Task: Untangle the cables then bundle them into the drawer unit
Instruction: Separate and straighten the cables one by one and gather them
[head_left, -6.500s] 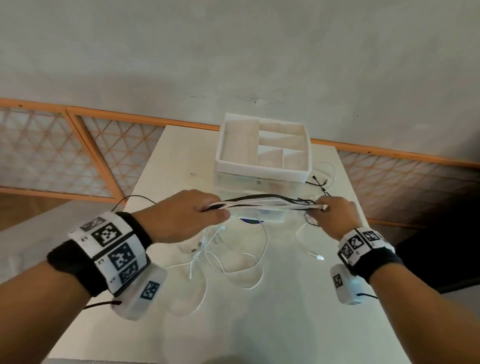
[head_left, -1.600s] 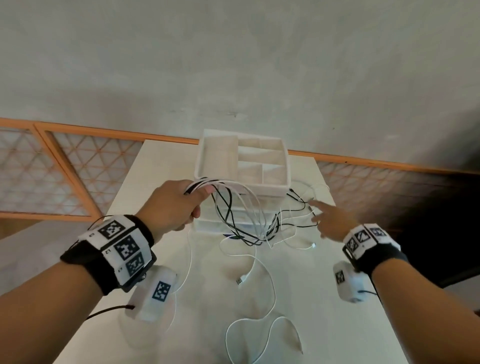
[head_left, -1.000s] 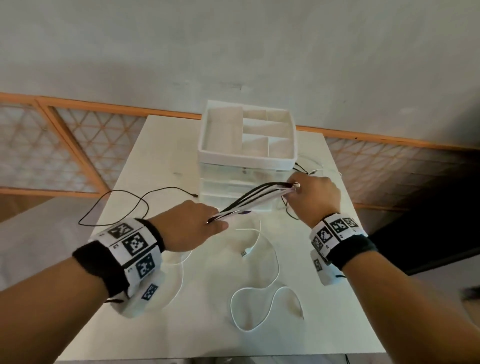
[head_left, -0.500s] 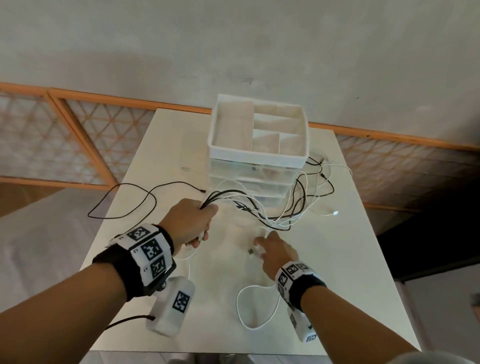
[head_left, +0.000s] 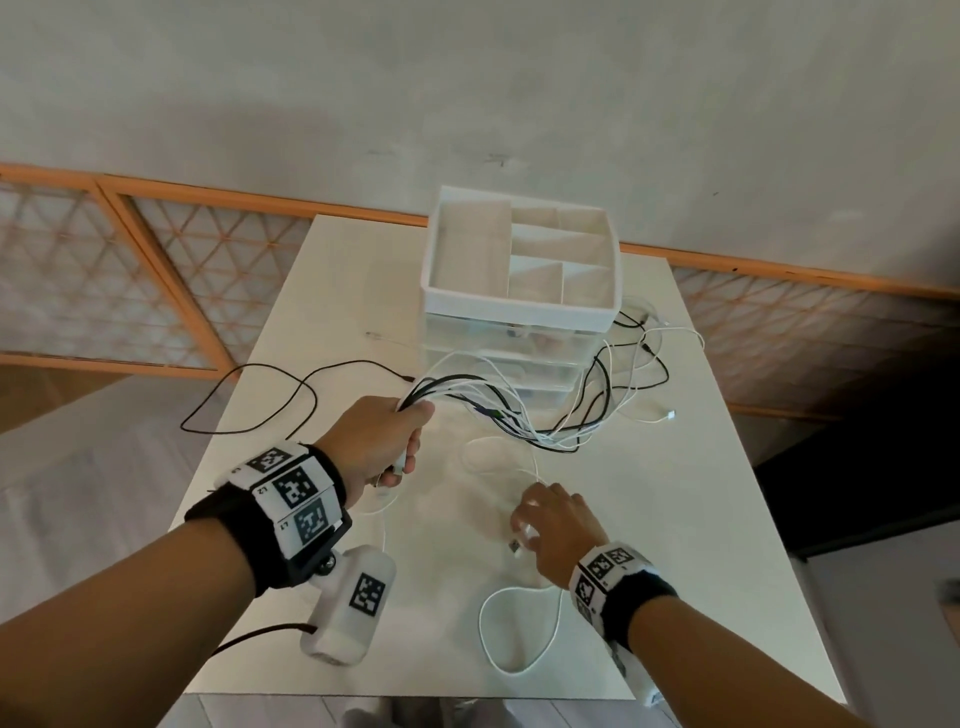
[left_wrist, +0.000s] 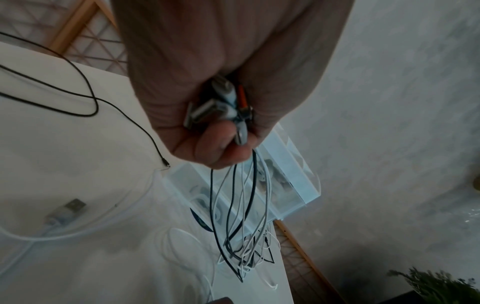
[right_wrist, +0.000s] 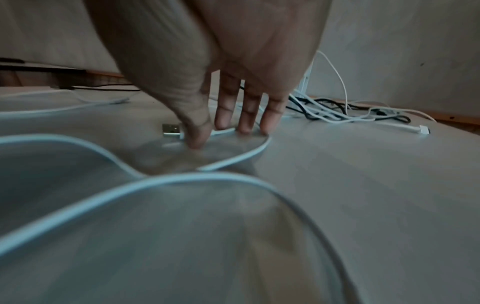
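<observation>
My left hand (head_left: 402, 436) grips a bundle of black and white cables (head_left: 519, 415) by their plug ends, raised above the white table. In the left wrist view the hand (left_wrist: 221, 133) is curled round several connectors (left_wrist: 223, 102), and the strands hang down in front of the drawer unit (left_wrist: 280, 185). The bundle's far loops sag onto the table to the right of the drawer unit (head_left: 514, 305). My right hand (head_left: 527, 527) is down on the table, its straight fingertips (right_wrist: 246, 125) touching a loose white cable (right_wrist: 233, 160) beside its USB plug (right_wrist: 171, 130).
A loose black cable (head_left: 249, 395) loops over the table's left side. The white cable curls into a loop (head_left: 519, 629) near the front edge. A white connector (head_left: 670, 414) lies to the right. A wooden lattice rail (head_left: 156, 270) stands behind the table (head_left: 701, 545).
My right hand has let go of the bundle's far end and come down to the white cable near the front. The bundle, once stretched between both hands, now sags from my left hand.
</observation>
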